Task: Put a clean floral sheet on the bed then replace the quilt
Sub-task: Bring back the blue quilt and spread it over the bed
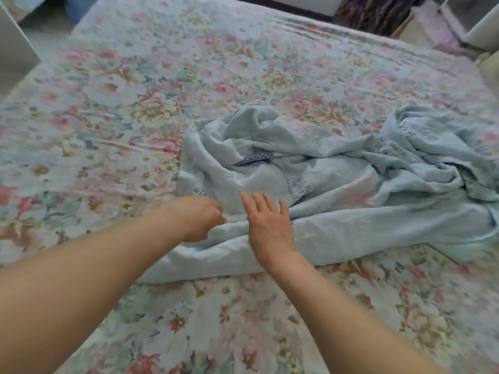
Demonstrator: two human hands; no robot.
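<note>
A floral sheet [151, 98] with pink and cream flowers covers the whole bed. On it, right of centre, lies a crumpled pale blue quilt [337, 184] with a dark dotted patch showing in its folds. My left hand [199, 220] is at the quilt's near left edge, its fingers curled and pinching the fabric. My right hand [267, 225] hovers just above the quilt beside it, fingers straight and spread, holding nothing.
The bed's far edge meets a dark patterned cloth [378, 12] and a pale rug [437, 31] at top right. A white cabinet side [13, 44] stands at the far left. White furniture [480, 20] is in the top right corner.
</note>
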